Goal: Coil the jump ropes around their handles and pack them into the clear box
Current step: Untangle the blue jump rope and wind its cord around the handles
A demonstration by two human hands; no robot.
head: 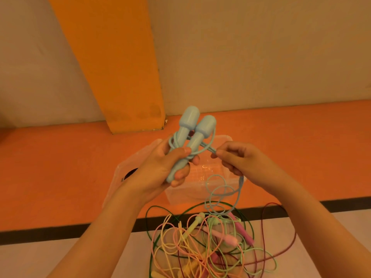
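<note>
My left hand point(164, 167) grips the two light blue handles point(192, 133) of a jump rope, held side by side and pointing up and away. A few turns of the blue rope point(218, 189) wrap around them. My right hand point(236, 159) pinches that rope just right of the handles, and the rest of it hangs down in loose loops. The clear box point(208, 173) sits open on the orange floor beneath my hands, with nothing visible inside.
A tangled pile of jump ropes point(210, 243) in yellow, pink, green, magenta and dark red lies on the white floor in front of the box. A black stripe point(60, 229) divides orange from white. An orange pillar point(120, 67) stands against the wall behind.
</note>
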